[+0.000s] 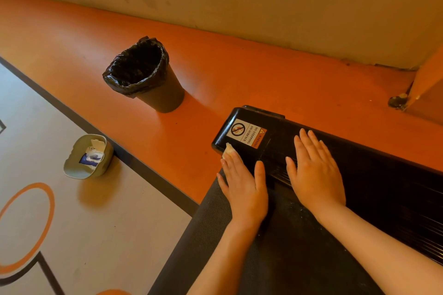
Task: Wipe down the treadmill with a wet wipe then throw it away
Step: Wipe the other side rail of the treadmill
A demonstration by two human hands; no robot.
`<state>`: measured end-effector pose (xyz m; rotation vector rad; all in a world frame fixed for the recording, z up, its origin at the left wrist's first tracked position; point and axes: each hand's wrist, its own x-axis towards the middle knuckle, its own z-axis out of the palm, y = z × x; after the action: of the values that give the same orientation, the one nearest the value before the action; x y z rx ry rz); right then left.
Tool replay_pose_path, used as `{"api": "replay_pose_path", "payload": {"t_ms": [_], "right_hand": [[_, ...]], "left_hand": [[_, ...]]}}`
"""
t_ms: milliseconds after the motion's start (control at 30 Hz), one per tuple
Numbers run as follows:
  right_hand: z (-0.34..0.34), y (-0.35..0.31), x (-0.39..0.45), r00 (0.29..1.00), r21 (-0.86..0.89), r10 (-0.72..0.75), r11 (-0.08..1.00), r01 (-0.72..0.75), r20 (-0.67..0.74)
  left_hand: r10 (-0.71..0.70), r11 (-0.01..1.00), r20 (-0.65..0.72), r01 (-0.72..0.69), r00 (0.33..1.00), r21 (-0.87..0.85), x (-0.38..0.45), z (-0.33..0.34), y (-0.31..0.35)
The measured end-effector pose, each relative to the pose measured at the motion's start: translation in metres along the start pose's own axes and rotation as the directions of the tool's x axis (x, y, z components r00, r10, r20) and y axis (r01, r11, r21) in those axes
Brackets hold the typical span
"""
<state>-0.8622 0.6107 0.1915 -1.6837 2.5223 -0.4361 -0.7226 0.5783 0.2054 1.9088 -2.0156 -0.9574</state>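
Black plastic everywhere on this treadmill [359,163], and the bit being cleaned is the glossy end cap at the corner with the warning sticker [247,135] on it. The left hand [242,189] lies flat with straight fingers pressing the wet wipe [229,149] onto the cap, and only a small pale scrap of wipe pokes out past the fingertips right at the near-left corner of the cap, just beside the sticker. So it's pressed rather than pinched as far as I can tell; most of the wipe is hidden under the palm. The right hand [316,172] is also flat, fingers straight and slightly spread, holding nothing, just resting on the ribbed cover further along to the right. The thing that matters next, I'd say: the cap and the cover behind it run long from that left corner off to the right, so the wipe sits at one end and the unwiped stretch lies to the right of it, under and beyond the idle hand. That hand probably has to lift out of the way for a full pass. The lined bin [143,74] stands on the orange floor up and to the left, on the wiping hand's side, so that hand is nearer for the toss. The wipe tub [88,157] sits open further left.
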Motion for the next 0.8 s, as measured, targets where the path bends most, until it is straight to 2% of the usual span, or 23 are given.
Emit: {"api": "replay_pose_path", "payload": {"t_ms": [133,300,500,667,800], "right_hand": [[0.0,-0.001,0.0,1.0,0.011,0.002,1.0,-0.002,-0.016],[-0.001,-0.001,0.0,1.0,0.009,-0.002,1.0,0.003,-0.017],[0.001,-0.001,-0.001,0.999,-0.002,-0.008,1.0,0.007,-0.035],[0.001,0.0,-0.001,1.0,-0.003,-0.012,1.0,0.012,-0.018],[0.002,0.0,0.001,0.999,-0.005,-0.006,1.0,0.006,-0.054]], "left_hand": [[-0.027,0.999,-0.003,0.027,1.0,-0.017,0.011,-0.005,-0.002],[0.078,0.997,-0.009,-0.078,0.997,0.001,-0.009,0.003,-0.003],[0.178,0.983,0.058,-0.18,0.982,0.043,-0.04,0.017,-0.001],[0.203,0.976,0.019,-0.204,0.979,0.073,-0.016,0.006,-0.014],[0.294,0.932,0.012,-0.29,0.956,0.22,0.029,-0.012,-0.02]]}}
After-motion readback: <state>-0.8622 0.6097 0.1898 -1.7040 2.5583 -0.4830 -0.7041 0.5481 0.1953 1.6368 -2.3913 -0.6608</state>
